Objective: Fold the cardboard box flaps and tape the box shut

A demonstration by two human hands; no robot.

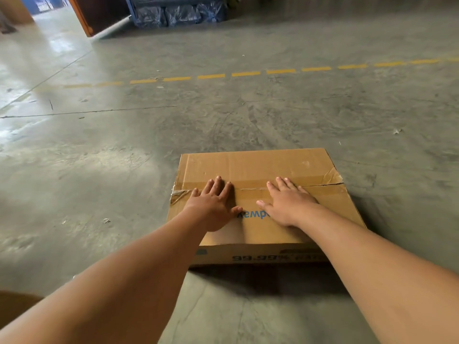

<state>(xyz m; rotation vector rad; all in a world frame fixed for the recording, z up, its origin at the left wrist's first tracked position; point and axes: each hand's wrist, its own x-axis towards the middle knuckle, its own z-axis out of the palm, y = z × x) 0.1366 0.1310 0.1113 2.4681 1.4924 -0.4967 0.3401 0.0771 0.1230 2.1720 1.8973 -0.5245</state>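
1. The cardboard box (pixel 258 170) is being kept on the concrete floor (pixel 124 170), in the lower middle of the view; its top flaps (pixel 310 167) are lying folded flat and are meeting along a centre seam (pixel 250 188); what is inside cannot be seen, since the top is closed.
2. The left hand (pixel 213 207) is being pressed flat on the top near the left end of the seam, fingers straight and spread, nothing being gripped; the right hand (pixel 288 204) is being pressed flat in the same way beside it, fingers stretched across the seam, nothing being held.
3. Wrinkled tape (pixel 178 196) is being seen at the left end of the seam, and a torn tape piece (pixel 331 177) near the right end; the part of the seam right of the right hand is showing as a dark open slit.
4. Blue letters (pixel 253 214) on the near flap are being partly covered by both hands; dark print (pixel 273 257) is running along the near side wall.
5. A dashed yellow line (pixel 246 73) is being seen across the floor well behind the box; wrapped blue bundles (pixel 178 13) and a brown wooden panel (pixel 99 13) are standing at the far edge.
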